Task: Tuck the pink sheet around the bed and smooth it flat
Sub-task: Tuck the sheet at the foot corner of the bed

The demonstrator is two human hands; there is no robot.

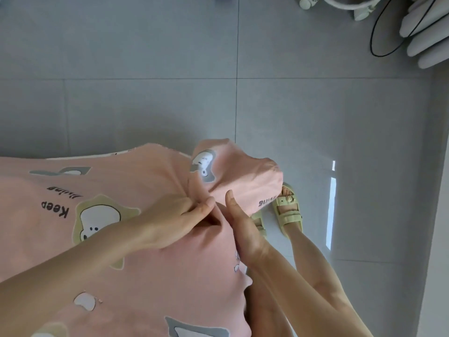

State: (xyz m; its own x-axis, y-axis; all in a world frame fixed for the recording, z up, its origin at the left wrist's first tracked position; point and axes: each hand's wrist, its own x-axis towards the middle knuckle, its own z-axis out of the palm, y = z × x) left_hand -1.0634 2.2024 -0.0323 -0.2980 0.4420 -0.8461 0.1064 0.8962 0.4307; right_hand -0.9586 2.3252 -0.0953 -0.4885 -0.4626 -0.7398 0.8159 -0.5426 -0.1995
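The pink sheet (136, 186), printed with cartoon bears and the words "Keep", covers the bed across the lower left. At the bed's corner a loose flap of the sheet (240, 171) stands bunched up above the floor. My left hand (175, 222) lies on the sheet at the corner and pinches a fold of it between thumb and fingers. My right hand (243, 229) is beside it at the bed's edge, thumb up against the flap, its fingers hidden under the cloth.
Grey tiled floor (145, 93) spreads beyond the bed. My feet in pale yellow sandals (289, 215) stand at the corner. A white fan base and black cable (379, 40) sit at the top right, next to pale curtain folds (427, 40). A grey wall runs down the right edge.
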